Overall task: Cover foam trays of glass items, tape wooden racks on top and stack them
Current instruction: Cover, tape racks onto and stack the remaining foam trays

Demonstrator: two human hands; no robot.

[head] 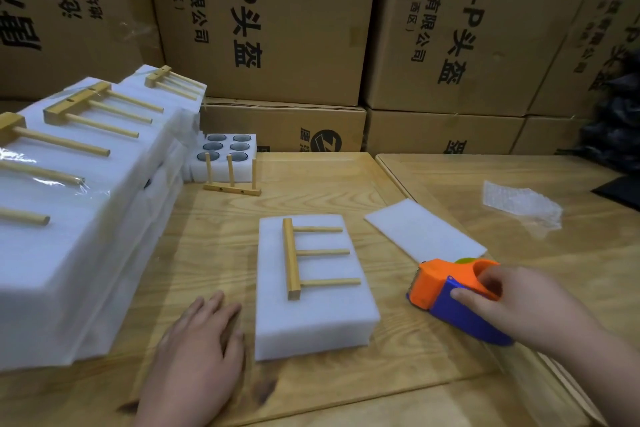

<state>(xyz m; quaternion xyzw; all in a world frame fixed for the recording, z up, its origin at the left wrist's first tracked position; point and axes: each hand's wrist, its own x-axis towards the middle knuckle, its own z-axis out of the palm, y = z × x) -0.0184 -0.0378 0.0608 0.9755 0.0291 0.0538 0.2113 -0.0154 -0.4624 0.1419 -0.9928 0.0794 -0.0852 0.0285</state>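
A covered white foam tray [311, 315] lies in front of me on the wooden table [221, 253]. A wooden rack [304, 258] with three pegs lies flat on its top. My left hand [201, 347] rests flat on the table just left of the tray. My right hand [512, 305] grips an orange and blue tape dispenser [446, 291] to the tray's right. Farther back, an uncovered foam tray [223, 170] shows several glass items in round holes, with another wooden rack [231, 180] standing upright before it. A loose foam sheet [422, 230] lies beyond the dispenser.
A tall stack of taped foam trays with racks on top [69, 204] fills the left side. Large cardboard boxes [277, 28] wall off the back. A second table [502, 184] on the right carries a piece of bubble wrap [519, 201] and a dark object at the edge.
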